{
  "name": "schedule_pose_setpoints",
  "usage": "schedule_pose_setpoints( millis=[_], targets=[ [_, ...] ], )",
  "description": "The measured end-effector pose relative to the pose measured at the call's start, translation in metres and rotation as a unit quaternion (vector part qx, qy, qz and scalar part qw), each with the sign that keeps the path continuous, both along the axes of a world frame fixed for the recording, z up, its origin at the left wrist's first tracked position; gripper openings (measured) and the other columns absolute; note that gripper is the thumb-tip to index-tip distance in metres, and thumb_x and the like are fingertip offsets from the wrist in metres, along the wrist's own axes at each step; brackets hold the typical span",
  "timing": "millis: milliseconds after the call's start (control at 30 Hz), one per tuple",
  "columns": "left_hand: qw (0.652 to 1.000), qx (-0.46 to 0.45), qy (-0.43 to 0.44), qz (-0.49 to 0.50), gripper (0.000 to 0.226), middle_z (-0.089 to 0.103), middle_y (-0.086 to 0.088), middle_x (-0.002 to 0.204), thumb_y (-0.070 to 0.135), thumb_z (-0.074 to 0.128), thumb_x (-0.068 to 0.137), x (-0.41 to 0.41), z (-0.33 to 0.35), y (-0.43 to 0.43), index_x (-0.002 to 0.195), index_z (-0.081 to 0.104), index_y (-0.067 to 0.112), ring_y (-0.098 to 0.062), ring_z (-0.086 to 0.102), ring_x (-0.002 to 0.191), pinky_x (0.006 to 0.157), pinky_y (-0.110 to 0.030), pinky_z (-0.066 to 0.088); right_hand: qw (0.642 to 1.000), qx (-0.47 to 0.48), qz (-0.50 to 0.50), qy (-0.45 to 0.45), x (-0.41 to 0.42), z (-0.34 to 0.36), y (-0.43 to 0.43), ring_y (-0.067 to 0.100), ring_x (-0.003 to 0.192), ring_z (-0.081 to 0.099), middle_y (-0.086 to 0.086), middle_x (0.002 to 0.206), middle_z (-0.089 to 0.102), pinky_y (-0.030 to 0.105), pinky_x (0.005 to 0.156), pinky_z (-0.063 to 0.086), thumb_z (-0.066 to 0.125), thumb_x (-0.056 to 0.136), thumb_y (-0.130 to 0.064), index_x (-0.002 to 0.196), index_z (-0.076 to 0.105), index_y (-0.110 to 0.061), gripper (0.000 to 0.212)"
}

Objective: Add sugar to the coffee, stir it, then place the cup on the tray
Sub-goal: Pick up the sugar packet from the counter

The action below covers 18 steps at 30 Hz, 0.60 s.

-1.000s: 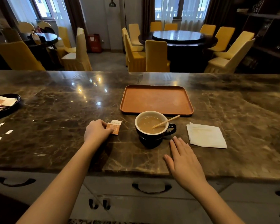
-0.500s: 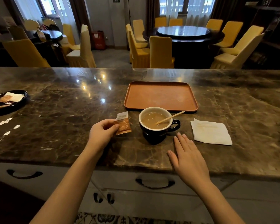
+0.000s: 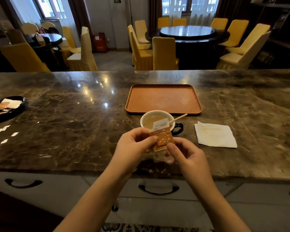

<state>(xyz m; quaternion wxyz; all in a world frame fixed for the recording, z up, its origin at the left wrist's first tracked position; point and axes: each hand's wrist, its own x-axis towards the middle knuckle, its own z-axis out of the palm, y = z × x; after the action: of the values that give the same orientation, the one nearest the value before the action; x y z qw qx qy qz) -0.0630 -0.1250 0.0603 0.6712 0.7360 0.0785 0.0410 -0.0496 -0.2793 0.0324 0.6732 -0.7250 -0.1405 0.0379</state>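
Observation:
An orange and white sugar packet (image 3: 162,137) is held upright just in front of the cup, above the marble counter. My left hand (image 3: 134,144) pinches its left edge and my right hand (image 3: 186,154) pinches its lower right corner. Behind it stands a black cup (image 3: 155,120) with a white inside, full of milky coffee, its handle pointing right. A wooden stir stick (image 3: 178,118) leans in the cup over the right rim. The empty orange tray (image 3: 163,98) lies right behind the cup.
A folded white napkin (image 3: 214,134) lies to the right of the cup. At the far left a black dish (image 3: 7,108) holds more packets, with small white paper scraps (image 3: 4,133) near it. Yellow chairs and round tables stand beyond the counter.
My left hand lifted the sugar packet off the counter and brought it in front of the cup. My right hand rose from the counter and took hold of the packet too.

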Motion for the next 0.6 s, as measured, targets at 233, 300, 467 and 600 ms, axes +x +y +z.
schedule_pose_setpoints(
  millis=[233, 300, 467, 600],
  targets=[
    [0.999, -0.033, 0.028, -0.024, 0.009, 0.073, 0.0, 0.091, 0.017, 0.063, 0.081, 0.024, 0.012, -0.017, 0.087, 0.069, 0.021, -0.018, 0.067, 0.088, 0.077, -0.03, 0.054, 0.992, 0.093, -0.011, 0.081, 0.024, 0.027, 0.002, 0.018, 0.065, 0.068, 0.008, 0.08, 0.073, 0.022, 0.051, 0.054, 0.06, 0.083, -0.017, 0.095, 0.066, -0.011, 0.014],
    [0.999, -0.028, 0.022, -0.024, 0.009, 0.072, 0.002, 0.089, 0.016, 0.063, 0.082, 0.034, 0.019, -0.014, 0.086, 0.068, 0.022, -0.018, 0.066, 0.085, 0.071, -0.025, 0.053, 0.989, 0.107, 0.001, 0.098, 0.035, 0.034, -0.001, 0.016, 0.064, 0.066, 0.007, 0.078, 0.073, 0.02, 0.051, 0.053, 0.06, 0.083, -0.017, 0.096, 0.065, -0.01, 0.016],
    [0.995, 0.065, -0.004, -0.073, 0.011, 0.066, 0.003, 0.087, 0.018, 0.06, 0.084, 0.07, 0.041, -0.002, 0.095, 0.061, 0.02, -0.01, 0.061, 0.074, 0.062, -0.019, 0.05, 0.995, 0.06, 0.022, 0.075, 0.078, 0.054, -0.004, 0.01, 0.056, 0.062, 0.005, 0.069, 0.069, 0.017, 0.05, 0.051, 0.061, 0.082, -0.014, 0.094, 0.065, -0.006, 0.015],
    [0.989, 0.126, -0.059, -0.039, 0.013, 0.067, 0.002, 0.085, 0.02, 0.061, 0.083, 0.108, 0.06, 0.012, 0.096, 0.063, 0.019, -0.001, 0.06, 0.066, 0.055, -0.012, 0.05, 0.995, -0.064, 0.065, 0.032, 0.119, 0.077, -0.009, 0.007, 0.051, 0.061, 0.005, 0.068, 0.067, 0.015, 0.048, 0.052, 0.062, 0.08, -0.01, 0.09, 0.065, -0.002, 0.013]
  ],
)
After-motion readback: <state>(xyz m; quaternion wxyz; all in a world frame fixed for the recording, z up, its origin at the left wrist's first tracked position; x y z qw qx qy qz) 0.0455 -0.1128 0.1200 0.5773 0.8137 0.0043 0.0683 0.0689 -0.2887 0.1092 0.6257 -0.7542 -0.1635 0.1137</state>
